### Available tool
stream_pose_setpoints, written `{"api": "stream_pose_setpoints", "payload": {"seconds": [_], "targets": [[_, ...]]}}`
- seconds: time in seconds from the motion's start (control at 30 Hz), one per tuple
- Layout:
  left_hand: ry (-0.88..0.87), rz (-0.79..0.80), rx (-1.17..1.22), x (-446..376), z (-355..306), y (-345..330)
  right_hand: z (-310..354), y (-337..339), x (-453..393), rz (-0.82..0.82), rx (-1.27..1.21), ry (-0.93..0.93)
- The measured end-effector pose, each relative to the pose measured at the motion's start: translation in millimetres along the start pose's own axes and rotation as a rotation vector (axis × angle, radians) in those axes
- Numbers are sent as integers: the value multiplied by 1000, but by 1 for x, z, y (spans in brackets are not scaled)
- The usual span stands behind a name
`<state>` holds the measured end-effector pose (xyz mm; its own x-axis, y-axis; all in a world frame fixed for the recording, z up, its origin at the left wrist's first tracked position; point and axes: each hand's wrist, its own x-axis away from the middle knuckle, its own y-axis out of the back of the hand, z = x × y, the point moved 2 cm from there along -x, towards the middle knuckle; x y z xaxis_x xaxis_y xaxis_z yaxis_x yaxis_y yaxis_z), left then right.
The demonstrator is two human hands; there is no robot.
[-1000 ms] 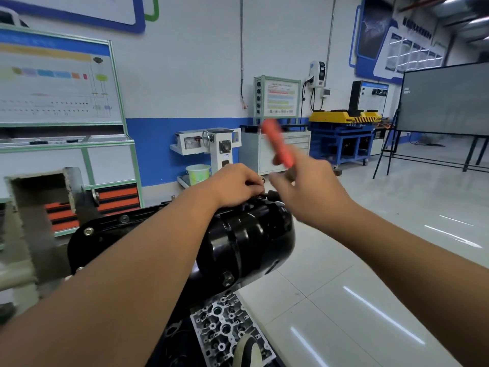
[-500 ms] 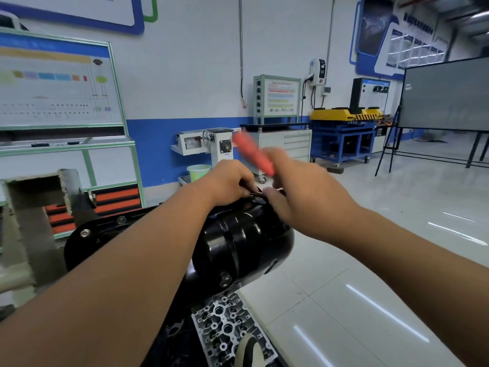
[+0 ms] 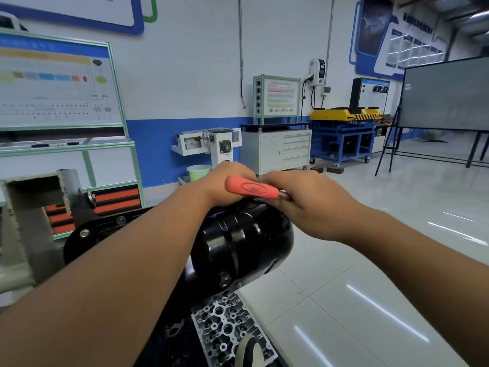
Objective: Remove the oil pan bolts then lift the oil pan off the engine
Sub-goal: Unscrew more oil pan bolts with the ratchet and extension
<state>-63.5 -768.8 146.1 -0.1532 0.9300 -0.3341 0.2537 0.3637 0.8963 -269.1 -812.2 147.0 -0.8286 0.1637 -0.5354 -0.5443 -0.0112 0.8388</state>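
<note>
The glossy black oil pan [image 3: 246,242] bulges toward me on the engine, which sits on a stand. Two bolts [image 3: 84,233] show on its flange at the left. My right hand [image 3: 309,207] grips a ratchet wrench by its red handle [image 3: 251,188], which lies level and points left across the far end of the pan. My left hand [image 3: 225,185] rests curled on top of the pan behind the handle, over the spot where the tool head is; what its fingers hold is hidden.
A grey metal stand bracket [image 3: 34,207] rises at the left. A bare aluminium cylinder head [image 3: 227,329] lies below the pan, by my shoe. Behind are a training board, a white cabinet [image 3: 277,151], a blue cart and a blackboard on the open tiled floor.
The red handle has swung from pointing up and away to lying level and pointing left. My right hand came down and closer to my left hand, which stayed on the pan.
</note>
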Motion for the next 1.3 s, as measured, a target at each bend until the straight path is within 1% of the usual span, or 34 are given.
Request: {"api": "stream_pose_setpoints", "payload": {"seconds": [0.03,0.07,0.13,0.17,0.2,0.23,0.27,0.3,0.33,0.37,0.4,0.43,0.47,0.53,0.6,0.67,0.8,0.9,1.0,1.07,1.13,1.17,1.2,1.3], "targets": [[1,12,-17,-1,0,-1,1,-2,-2,-31,-175,-58],[1,8,-58,-2,0,-2,2,-3,-4,-115,-454,-206],[-8,-9,-158,-3,-1,-3,1,-13,-5,-310,-1075,-680],[-9,-8,-168,-3,-1,-3,2,-18,-5,-411,-1249,-891],[-6,-2,-161,-4,-1,-2,1,-22,-4,-495,-1296,-1002],[-5,-2,-152,-5,-1,-2,-1,-23,-3,-533,-1242,-998],[-5,-6,-149,-5,0,-2,-2,-21,-3,-532,-1118,-891],[-8,-18,-150,-6,1,-2,-1,-17,-2,-492,-916,-714],[-10,-29,-142,-6,2,-3,1,-11,-3,-406,-649,-511],[-9,-38,-109,-6,5,-3,4,-8,-5,-286,-367,-345],[-9,-42,-54,-5,6,-2,6,-8,-7,-188,-136,-245],[-10,-39,-5,-5,7,-2,6,-11,-8,-150,4,-223],[-12,-37,11,-5,7,-1,6,-12,-9,-167,38,-273],[-14,-44,-54,-6,6,-2,3,-12,-6,-242,-86,-488],[-3,-38,-64,-6,4,-1,-3,-13,-1,-261,-241,-678],[7,-25,-43,-6,3,0,-7,-12,3,-287,-302,-731],[25,-25,-24,-5,3,0,-8,-18,3,-408,-239,-708],[116,-64,119,-6,7,1,-5,-20,5,-480,-290,-657],[181,-128,244,-4,11,3,-4,-21,10,-448,-194,-507],[215,-178,217,-2,12,5,-3,-22,14,-420,-127,-408],[289,-285,164,-4,21,9,-4,-23,19,-414,-108,-357],[339,-321,174,-5,25,11,-6,-23,19,-421,-122,-356],[381,-322,174,-7,30,11,-8,-23,20,-425,-146,-375],[438,-232,97,-12,36,5,-13,-23,18,-381,-210,-488]]}}
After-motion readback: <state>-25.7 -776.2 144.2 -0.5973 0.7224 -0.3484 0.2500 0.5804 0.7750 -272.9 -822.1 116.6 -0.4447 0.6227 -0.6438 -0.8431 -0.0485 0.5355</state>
